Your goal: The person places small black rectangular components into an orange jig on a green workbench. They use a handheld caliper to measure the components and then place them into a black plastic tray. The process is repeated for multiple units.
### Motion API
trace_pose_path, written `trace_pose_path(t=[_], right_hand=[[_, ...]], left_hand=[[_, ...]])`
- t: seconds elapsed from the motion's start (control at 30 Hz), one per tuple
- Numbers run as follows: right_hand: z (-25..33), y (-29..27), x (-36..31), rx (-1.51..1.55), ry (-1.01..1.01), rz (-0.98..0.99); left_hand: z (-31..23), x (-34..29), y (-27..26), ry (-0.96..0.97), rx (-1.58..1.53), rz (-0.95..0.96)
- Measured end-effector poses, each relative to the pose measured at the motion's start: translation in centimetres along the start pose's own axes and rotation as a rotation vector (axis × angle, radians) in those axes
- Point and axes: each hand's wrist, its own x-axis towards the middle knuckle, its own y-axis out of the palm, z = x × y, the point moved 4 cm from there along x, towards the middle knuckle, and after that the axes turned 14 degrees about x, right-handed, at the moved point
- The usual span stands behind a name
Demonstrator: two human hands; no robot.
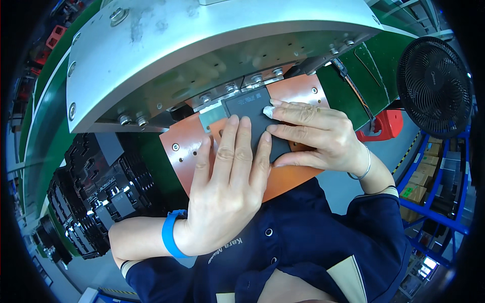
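A dark grey, flat rectangular battery pack (pixel 250 108) lies on an orange fixture plate (pixel 298 91) beneath the front edge of a large metal machine (pixel 202 45). My left hand (pixel 230 171) is laid flat, fingers stretched out, over the left side of the pack and the plate beside it. From the right, my right hand (pixel 316 134) rests on the pack's right edge with its fingers extended. One of its fingertips has a white wrap (pixel 269 111). The pack's lower part is partly hidden under my hands.
Stacked black plastic trays (pixel 101 192) stand at the left. Along the right are a red tool holder (pixel 386 126), a black fan (pixel 434 86) and a thin tool (pixel 348 78) on the green bench (pixel 374 65). A blue rack (pixel 434 202) with boxes stands beyond.
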Motion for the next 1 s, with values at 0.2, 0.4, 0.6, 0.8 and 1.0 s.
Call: trace_pose_path(t=[0.2, 0.4, 0.6, 0.8, 1.0], right_hand=[[-0.2, 0.0, 0.16, 0.062, 0.024, 0.003], [-0.17, -0.06, 0.31, 0.076, 0.026, 0.02], [-0.22, -0.18, 0.31, 0.089, 0.047, 0.04], [-0.22, -0.26, 0.33, 0.117, 0.053, 0.054], [-0.27, -0.25, 0.47, 0.121, 0.06, 0.053]], left_hand=[[0.24, 0.27, 0.09, 0.033, -0.008, -0.02], [0.26, 0.21, 0.03, 0.045, -0.005, -0.012], [0.27, 0.26, 0.12, 0.069, 0.012, -0.015], [0.27, 0.18, 0.25, 0.091, 0.043, -0.031], [0.31, 0.23, 0.25, 0.084, 0.046, -0.034]])
